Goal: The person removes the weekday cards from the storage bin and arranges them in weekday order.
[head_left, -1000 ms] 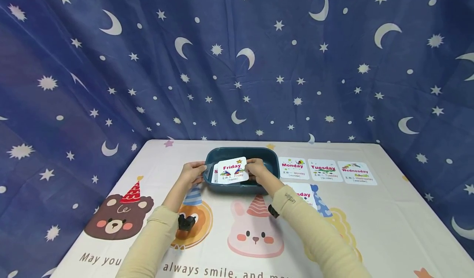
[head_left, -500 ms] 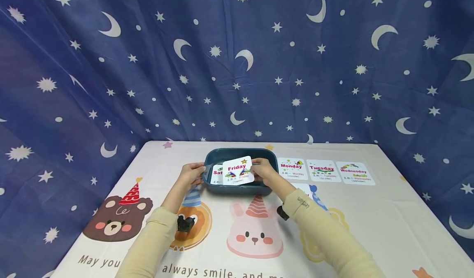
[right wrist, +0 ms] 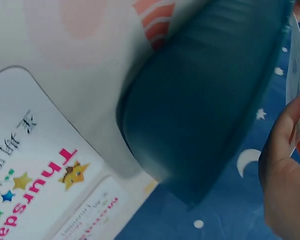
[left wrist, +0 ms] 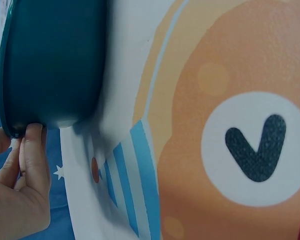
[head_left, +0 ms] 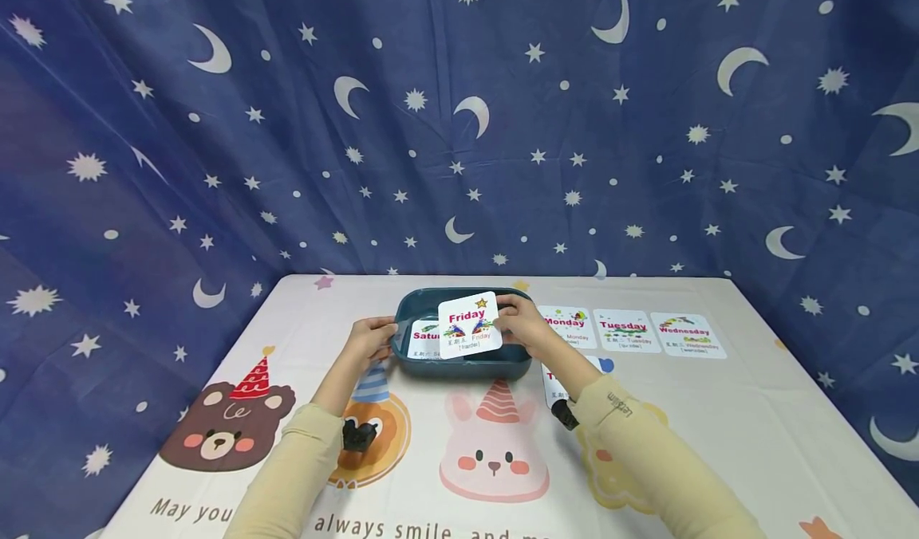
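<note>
My left hand (head_left: pixel 369 340) grips the left end of a dark teal plastic basin (head_left: pixel 463 369), thumb at the rim and fingers against the outer wall, as the left wrist view shows. Over the basin, my right hand (head_left: pixel 524 324) pinches a white Friday card (head_left: pixel 469 338) by its right edge; the card is tilted, its print facing me. Inside the basin a Saturday card (head_left: pixel 424 338) leans behind the Friday card, which covers part of it. In the right wrist view the right thumb lies on the face of the held card (right wrist: pixel 297 75).
A row of cards lies right of the basin: Monday (head_left: pixel 570 325), Tuesday (head_left: pixel 627 330) and Wednesday (head_left: pixel 688 334). Below Monday lies a Thursday card (right wrist: pixel 35 155), partly covered by the right forearm in the head view. A printed cloth (head_left: pixel 775 443) covers the table; a starry curtain (head_left: pixel 459 124) hangs behind.
My right hand has lifted the Friday card up and to the right, uncovering more of the Saturday card. The left hand has stayed at the basin's left end.
</note>
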A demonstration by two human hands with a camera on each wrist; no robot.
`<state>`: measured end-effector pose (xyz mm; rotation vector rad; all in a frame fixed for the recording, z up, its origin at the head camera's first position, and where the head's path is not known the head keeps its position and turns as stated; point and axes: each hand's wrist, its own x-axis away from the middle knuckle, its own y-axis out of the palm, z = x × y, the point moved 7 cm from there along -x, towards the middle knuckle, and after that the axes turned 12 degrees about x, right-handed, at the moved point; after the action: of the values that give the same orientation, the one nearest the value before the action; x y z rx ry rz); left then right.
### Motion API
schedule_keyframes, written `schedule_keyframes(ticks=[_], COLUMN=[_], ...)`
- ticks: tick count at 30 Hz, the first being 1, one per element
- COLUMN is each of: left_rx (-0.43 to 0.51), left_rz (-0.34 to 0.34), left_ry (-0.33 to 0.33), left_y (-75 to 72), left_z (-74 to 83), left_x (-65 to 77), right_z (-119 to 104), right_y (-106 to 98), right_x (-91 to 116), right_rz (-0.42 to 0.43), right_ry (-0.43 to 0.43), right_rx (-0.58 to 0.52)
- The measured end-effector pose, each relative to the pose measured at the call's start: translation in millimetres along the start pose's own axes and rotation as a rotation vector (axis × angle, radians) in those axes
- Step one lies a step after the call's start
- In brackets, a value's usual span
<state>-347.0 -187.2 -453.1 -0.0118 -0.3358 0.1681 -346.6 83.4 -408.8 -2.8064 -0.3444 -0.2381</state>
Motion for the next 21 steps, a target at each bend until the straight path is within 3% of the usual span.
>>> schedule_keyframes(ticks=[14, 21], left_rx=[0.025, 0.031], left_rz=[-0.014, -0.040], left_ry=[-0.013, -0.002], left_y=[0.3, 0.5], left_z=[-3.9, -3.2], left_x=[-1.0, -1.2], right_z=[-12, -13], right_y=[-16, -28], right_x=[32, 52], right_rz=[0.000, 0.029], right_ry=[-0.097, -0.098], right_rx=[0.050, 0.058])
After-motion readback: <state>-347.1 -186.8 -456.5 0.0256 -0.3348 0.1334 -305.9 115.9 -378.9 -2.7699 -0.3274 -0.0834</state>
